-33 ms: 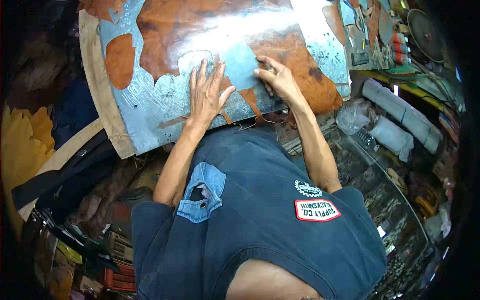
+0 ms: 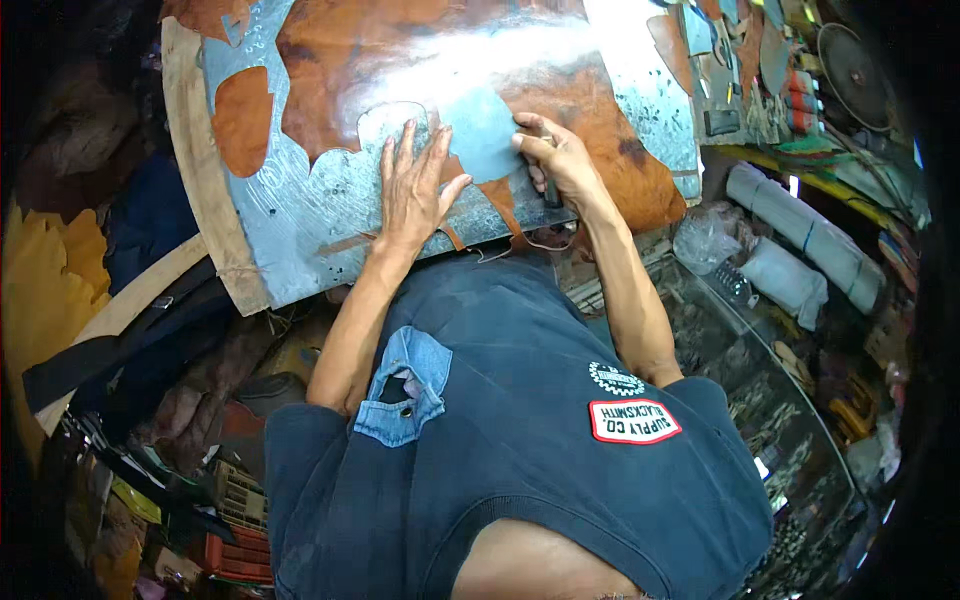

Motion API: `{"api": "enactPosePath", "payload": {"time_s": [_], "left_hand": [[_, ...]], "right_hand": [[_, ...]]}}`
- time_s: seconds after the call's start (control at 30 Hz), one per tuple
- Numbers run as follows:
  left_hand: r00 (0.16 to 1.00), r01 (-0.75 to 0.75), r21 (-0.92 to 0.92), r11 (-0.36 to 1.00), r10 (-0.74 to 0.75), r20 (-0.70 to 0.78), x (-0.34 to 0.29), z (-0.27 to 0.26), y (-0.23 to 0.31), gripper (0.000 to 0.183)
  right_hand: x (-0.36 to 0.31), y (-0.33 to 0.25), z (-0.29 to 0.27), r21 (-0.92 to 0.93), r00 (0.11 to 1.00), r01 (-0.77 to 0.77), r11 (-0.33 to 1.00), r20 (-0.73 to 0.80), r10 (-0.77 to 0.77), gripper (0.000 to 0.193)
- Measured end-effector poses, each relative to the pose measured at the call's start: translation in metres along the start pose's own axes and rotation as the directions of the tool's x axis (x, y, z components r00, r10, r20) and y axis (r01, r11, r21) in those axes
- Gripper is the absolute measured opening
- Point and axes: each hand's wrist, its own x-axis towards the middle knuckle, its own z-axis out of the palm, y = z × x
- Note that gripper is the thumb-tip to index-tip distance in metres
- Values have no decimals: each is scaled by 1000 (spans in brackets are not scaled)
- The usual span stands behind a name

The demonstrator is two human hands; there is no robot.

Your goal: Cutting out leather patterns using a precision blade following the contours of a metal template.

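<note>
My left hand (image 2: 412,190) lies flat with its fingers spread. It rests at the left edge of a smooth pale blue-grey flat piece (image 2: 478,125), on the metal-topped work table (image 2: 300,265). My right hand (image 2: 563,160) is closed at the right edge of that piece. A short dark handle (image 2: 552,193) sticks out below its curled fingers; the working end of this tool is hidden. Around both hands spreads a large brown leather hide (image 2: 340,60) with cut-out edges. Narrow leather offcuts (image 2: 499,203) lie between the hands, towards the front edge.
A separate rounded leather piece (image 2: 242,120) lies on the left of the table. Its left side has a wooden border (image 2: 198,150). Wrapped rolls (image 2: 805,220) and a clear plastic bag (image 2: 705,240) are on the right. Tools (image 2: 720,70) crowd the far right.
My right hand has shifted very slightly, and more of the dark handle shows below it. The left hand stays in place on the table.
</note>
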Motion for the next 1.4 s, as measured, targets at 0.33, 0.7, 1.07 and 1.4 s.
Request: {"api": "enactPosePath", "payload": {"time_s": [0.33, 0.7, 1.07, 1.4], "left_hand": [[989, 140, 89, 986, -143, 29, -12, 16, 19, 63], [941, 296, -255, 921, -327, -90, -44, 15, 63, 64], [653, 440, -895, 78, -712, 259, -38, 6, 49, 50], [899, 348, -511, 786, -126, 418, -8, -27, 75, 21]], "right_hand": [[1, -4, 17, -659, 874, 349, 667, -29, -485, 44], [-18, 11, 9, -643, 854, 493, 586, 228, -468, 51], [-42, 22, 9, -326, 927, 340, 882, 274, -256, 48], [-73, -14, -18, -613, 814, 581, 536, 426, -395, 15]]}}
